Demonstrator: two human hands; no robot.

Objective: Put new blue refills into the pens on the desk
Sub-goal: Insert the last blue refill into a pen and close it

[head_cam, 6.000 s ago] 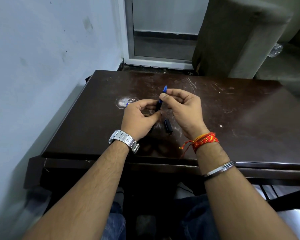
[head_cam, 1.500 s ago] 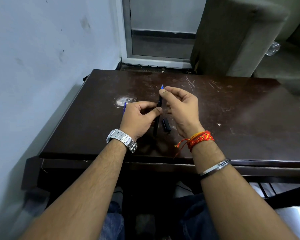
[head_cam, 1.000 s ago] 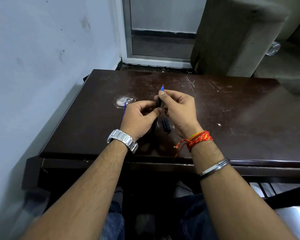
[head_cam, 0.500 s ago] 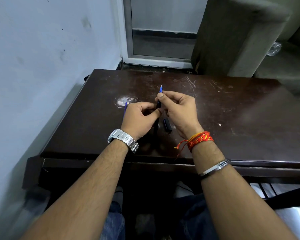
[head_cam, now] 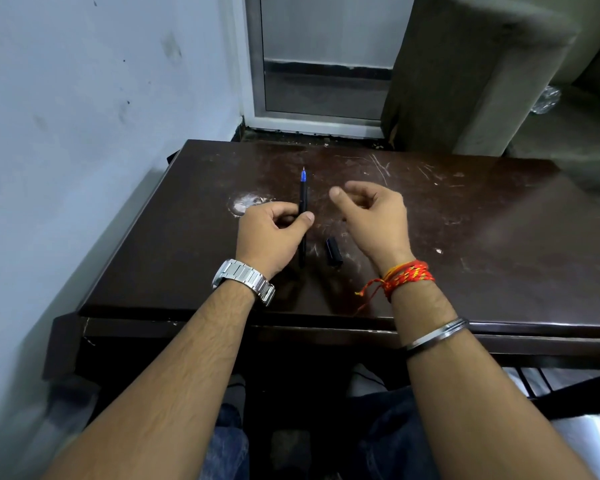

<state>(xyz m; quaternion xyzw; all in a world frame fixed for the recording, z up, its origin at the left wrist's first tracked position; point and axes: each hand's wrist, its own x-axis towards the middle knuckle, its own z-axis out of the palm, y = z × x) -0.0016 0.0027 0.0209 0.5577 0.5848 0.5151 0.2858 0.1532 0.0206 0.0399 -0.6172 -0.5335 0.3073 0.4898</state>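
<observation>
My left hand (head_cam: 269, 233) grips a slim black pen (head_cam: 303, 199) around its middle, between thumb and fingers. The pen points away from me, and a blue tip section with a fine metal point (head_cam: 303, 174) shows at its far end. Its near end sticks out below my thumb above the desk. My right hand (head_cam: 373, 216) hovers just to the right of the pen, fingers loosely curled and apart, holding nothing. A short black pen cap (head_cam: 334, 253) lies on the dark brown desk (head_cam: 465, 237) between my wrists.
A whitish worn patch (head_cam: 246, 204) marks the desk beside my left hand. A pale wall runs along the left. Beyond the desk stand a metal-framed glass door (head_cam: 323, 64) and a grey upholstered seat (head_cam: 471, 64). My knees are under the desk's front edge.
My right hand has let go of the pen's front end and drawn off to the right, fingers spread. The left hand still holds the pen, now more exposed.
</observation>
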